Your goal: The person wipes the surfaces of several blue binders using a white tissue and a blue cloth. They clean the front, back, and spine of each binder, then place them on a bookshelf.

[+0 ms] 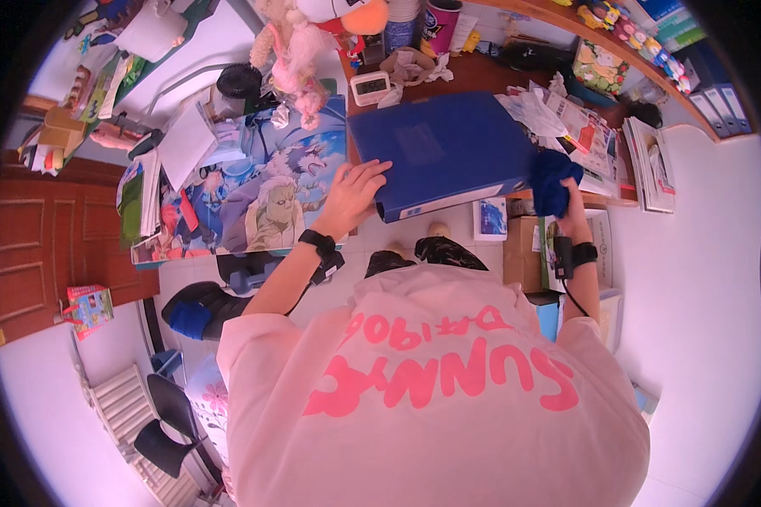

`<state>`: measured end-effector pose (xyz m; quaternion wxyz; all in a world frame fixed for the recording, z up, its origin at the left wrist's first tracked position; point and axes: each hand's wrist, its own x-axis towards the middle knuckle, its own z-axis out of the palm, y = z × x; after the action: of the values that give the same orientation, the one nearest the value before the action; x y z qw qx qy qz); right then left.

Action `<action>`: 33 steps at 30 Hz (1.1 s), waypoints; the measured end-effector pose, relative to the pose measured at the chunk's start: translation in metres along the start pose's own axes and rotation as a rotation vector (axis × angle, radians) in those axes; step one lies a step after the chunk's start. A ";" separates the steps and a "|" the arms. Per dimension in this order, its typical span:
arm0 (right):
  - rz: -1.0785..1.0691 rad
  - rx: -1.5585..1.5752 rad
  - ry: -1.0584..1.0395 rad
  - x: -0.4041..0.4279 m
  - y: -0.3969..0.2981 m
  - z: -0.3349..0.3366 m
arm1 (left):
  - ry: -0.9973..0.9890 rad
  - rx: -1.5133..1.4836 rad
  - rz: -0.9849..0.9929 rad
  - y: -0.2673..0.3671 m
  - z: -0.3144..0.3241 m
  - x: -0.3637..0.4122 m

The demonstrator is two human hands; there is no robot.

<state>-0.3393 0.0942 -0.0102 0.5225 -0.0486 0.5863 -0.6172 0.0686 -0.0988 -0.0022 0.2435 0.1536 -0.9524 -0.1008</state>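
Observation:
A large blue file box (456, 146) lies flat on the desk before me, its near edge with a label strip jutting past the desk edge. My left hand (355, 190) grips its left side near the front corner, fingers over the top; the thumb is hidden. Bunched in my right hand (569, 206) is a dark blue cloth (553, 180), against the box's right end. A clear tape-like patch shows on the box's lid.
Left of the box lies a desk mat (273, 190) with cartoon figures, papers (187, 142) stacked on it. A digital clock (370, 89) stands behind the box. Loose papers (583, 133) lie to the right. Below the desk are cardboard boxes (523, 253) and a dark chair seat (206, 307).

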 end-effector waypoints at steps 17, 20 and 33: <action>-0.550 -0.136 0.013 0.038 -0.089 0.136 | 0.554 -0.561 -0.506 0.005 0.000 0.050; -0.627 -0.141 0.013 0.037 -0.086 0.150 | 0.627 -0.650 -0.534 0.013 0.006 0.051; -1.498 -1.111 -0.012 -0.023 -0.045 0.268 | 0.641 -0.688 -0.648 0.007 0.011 0.054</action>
<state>-0.1755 -0.0805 0.1192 -0.1070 -0.6604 0.6106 -0.4239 0.0159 -0.1091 0.0135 0.5130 0.3727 -0.6473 -0.4229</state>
